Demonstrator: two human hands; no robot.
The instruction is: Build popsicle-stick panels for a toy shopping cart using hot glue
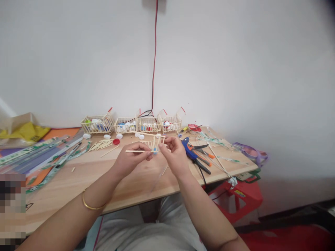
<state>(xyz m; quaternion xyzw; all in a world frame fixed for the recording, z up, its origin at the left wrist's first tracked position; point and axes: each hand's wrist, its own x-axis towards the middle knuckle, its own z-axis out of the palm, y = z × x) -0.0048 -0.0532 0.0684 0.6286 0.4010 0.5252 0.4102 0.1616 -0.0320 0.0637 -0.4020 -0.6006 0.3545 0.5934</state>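
Note:
A small frame of thin wooden sticks [146,134] is held above the table between both hands. My left hand [132,157] pinches its lower long stick, whose free end sticks out to the left. With thumb and fingers closed, my right hand [175,150] grips the upright end of the frame. A small blue piece [155,151] shows at the lower corner between the hands. Behind the frame, a flat ladder-like stick panel [146,143] is partly hidden. On the table to the right of my right hand lies a blue glue gun [188,148].
Along the wall stand several stick baskets [126,124] filled with bottle caps. Loose sticks [101,144] and a red cap [116,141] lie at left. Pliers [202,160] with orange-and-black handles lie beside the glue gun. Plastic packaging [39,157] covers the left side. A red stool [235,198] stands below.

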